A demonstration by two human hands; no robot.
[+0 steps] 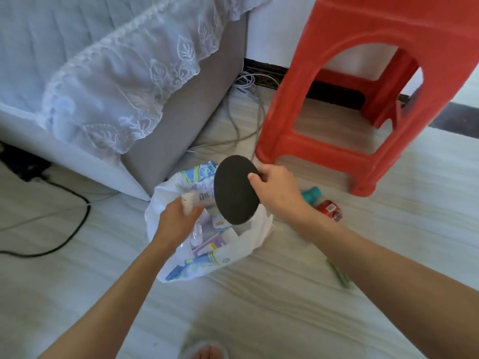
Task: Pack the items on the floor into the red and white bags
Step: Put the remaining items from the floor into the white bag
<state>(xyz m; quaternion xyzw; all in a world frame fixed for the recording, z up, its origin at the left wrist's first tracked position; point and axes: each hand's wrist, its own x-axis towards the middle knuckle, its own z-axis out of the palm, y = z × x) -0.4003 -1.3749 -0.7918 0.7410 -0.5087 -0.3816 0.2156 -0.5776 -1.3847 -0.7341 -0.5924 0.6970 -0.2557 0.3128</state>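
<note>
Beyond my left hand (178, 218) and up to its left stands the biggest thing here, the grey sofa (166, 125) with a white lace cover (116, 81) hanging over its arm. Past my right hand (277, 193), up and to its right, a red plastic stool (388, 73) stands on the pale floor (285, 307), and white cables (246, 84) trail between it and the sofa. A black cord (77, 203) curls across the floor well to the left of my left hand.

The white bag (233, 257) sits on the floor directly under both my hands, its mouth open, with small boxes and packets (210, 244) lying inside. My left hand grips the bunched rim of that bag, fingers curled round it, holding it up. My right hand pinches the edge of a dark oval pad (234, 190), thumb on the near face, holding it tilted above the bag's opening, just left of that hand.

Just right of my right wrist a teal-capped bottle (311, 194) and a red can (329, 209) lie touching or nearly so. Below my right forearm lies a thin green stick (339, 274). My toes (207, 352) show at the bottom, nearest me.
</note>
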